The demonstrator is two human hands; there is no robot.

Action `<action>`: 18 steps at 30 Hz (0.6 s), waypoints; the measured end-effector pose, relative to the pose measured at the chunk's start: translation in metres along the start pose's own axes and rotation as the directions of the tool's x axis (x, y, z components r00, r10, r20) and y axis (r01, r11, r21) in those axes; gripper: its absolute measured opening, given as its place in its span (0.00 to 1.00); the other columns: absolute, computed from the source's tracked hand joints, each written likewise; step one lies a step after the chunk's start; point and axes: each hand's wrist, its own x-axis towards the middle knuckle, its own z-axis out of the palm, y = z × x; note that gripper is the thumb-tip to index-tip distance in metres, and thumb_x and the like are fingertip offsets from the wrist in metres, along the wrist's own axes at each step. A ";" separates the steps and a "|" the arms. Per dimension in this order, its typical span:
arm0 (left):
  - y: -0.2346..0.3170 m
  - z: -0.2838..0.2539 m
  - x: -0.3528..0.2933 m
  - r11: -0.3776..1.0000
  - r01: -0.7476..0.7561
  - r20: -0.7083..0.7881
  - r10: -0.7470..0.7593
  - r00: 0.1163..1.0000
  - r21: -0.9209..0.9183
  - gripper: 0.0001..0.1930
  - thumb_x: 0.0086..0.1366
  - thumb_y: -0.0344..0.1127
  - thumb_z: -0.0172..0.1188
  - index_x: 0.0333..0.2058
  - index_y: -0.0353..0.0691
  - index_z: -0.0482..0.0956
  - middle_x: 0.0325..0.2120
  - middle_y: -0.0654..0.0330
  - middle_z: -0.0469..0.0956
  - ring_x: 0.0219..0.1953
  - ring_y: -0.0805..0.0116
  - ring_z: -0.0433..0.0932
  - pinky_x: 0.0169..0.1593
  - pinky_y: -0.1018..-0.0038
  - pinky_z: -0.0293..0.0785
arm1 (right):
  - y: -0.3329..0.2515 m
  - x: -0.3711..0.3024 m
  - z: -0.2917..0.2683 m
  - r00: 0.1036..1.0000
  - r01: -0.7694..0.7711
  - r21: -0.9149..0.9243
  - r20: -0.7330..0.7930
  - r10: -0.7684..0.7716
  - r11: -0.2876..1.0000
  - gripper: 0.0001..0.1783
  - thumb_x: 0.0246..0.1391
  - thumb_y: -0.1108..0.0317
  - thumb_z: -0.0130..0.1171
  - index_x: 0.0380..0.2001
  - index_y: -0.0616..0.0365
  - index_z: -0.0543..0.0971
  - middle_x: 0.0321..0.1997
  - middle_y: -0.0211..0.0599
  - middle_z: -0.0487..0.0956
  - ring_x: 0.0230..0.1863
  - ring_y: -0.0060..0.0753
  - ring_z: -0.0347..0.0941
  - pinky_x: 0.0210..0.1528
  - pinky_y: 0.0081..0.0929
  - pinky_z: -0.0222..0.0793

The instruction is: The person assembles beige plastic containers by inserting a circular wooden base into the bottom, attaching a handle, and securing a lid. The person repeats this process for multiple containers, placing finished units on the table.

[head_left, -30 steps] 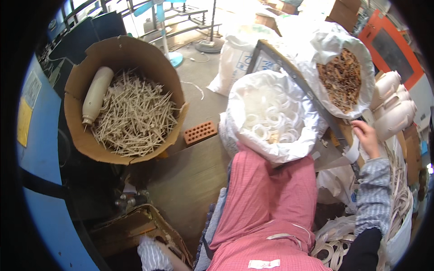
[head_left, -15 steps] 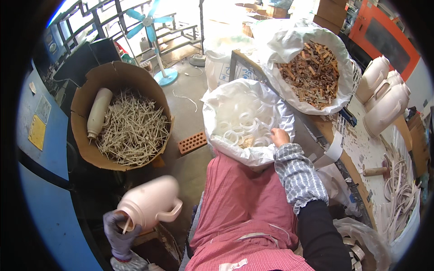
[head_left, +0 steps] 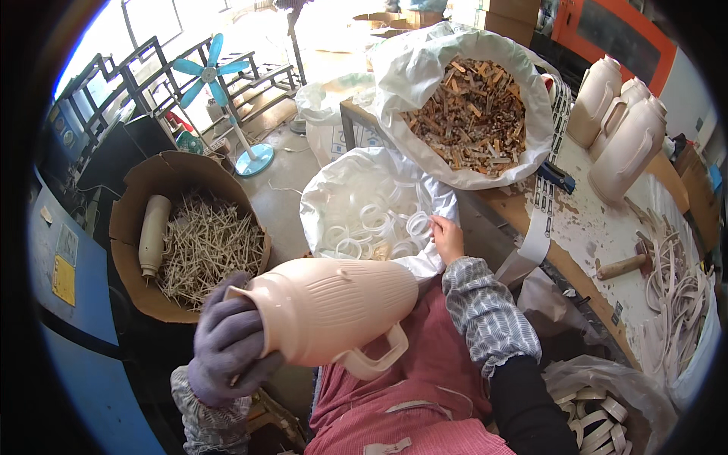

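Over my lap lies a pale pink thermos-jug shell [head_left: 341, 303], tilted on its side with its mouth to the left and its handle down. My left hand [head_left: 231, 349], in a grey-purple glove, is closed on the mouth end, some fingers inside the opening. My bare right hand [head_left: 449, 241] pinches a clear plastic ring [head_left: 418, 224] at the right side of a white sack [head_left: 322, 182]. Many similar translucent rings lie loose in that sack. The shell's base end is just in front of the sack's near rim.
At left stands a cardboard drum [head_left: 136, 284] of thin cream sticks with a cream bottle-shaped piece [head_left: 155, 235]. A sack [head_left: 394, 72] of brown chips sits on the bench [head_left: 561, 250] at right, near several upright jug shells [head_left: 633, 148] and a wooden-handled tool [head_left: 622, 266]. A blue fan [head_left: 254, 160] stands behind.
My left hand has brought the jug shell up and right, from low at the left to over my lap. My right hand stays at the sack, now with a ring visible at its fingertips.
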 end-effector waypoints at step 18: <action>-0.088 -0.056 0.015 0.936 0.310 -0.508 -0.188 0.841 0.168 0.22 0.54 0.26 0.67 0.48 0.39 0.72 0.49 0.53 0.71 0.43 0.59 0.79 0.45 0.67 0.80 | -0.109 -0.052 -0.045 0.992 -0.110 0.699 0.036 0.118 0.707 0.08 0.61 0.67 0.57 0.29 0.59 0.80 0.26 0.22 0.75 0.26 0.12 0.65 0.32 0.11 0.60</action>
